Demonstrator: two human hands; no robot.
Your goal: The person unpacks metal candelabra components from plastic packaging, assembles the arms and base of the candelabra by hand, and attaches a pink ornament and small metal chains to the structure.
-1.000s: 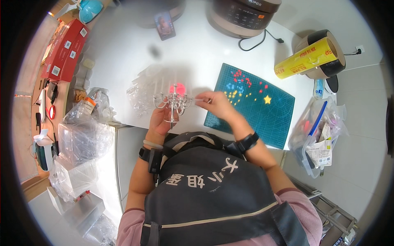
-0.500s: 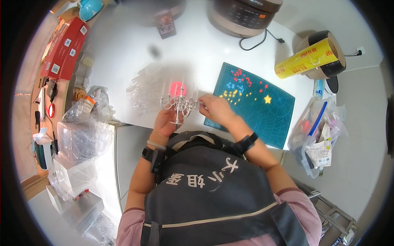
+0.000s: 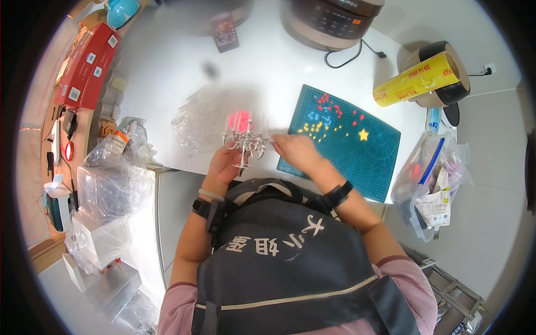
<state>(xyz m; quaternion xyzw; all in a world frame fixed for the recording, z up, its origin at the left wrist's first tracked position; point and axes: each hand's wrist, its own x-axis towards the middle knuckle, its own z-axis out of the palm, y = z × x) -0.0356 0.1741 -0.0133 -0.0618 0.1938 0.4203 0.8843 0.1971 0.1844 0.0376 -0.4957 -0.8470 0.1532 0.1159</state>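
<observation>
White worktop [image 3: 167, 72] seen from above, pretty cluttered. Only the one head view to go on.

Near the front edge, the left hand [image 3: 226, 165] is wrapped around the stem of a little silver candelabra model [image 3: 245, 142], holding it upright just above the worktop. The right hand [image 3: 296, 151] is pinching at one of its arms on the right side, fingertips closed on something too small to make out. Compared to a second ago the model sits a touch more upright and nearer the teal cutting mat [image 3: 346, 139]; the right hand hasn't let go, so it looks like fiddly fitting work is ongoing.

Behind the model lie clear plastic bags [image 3: 195, 120] and a red round thing [image 3: 240, 119]. A yellow roll [image 3: 421, 80] sits toward the back right corner, red boxes [image 3: 84, 64] along the left edge.
</observation>
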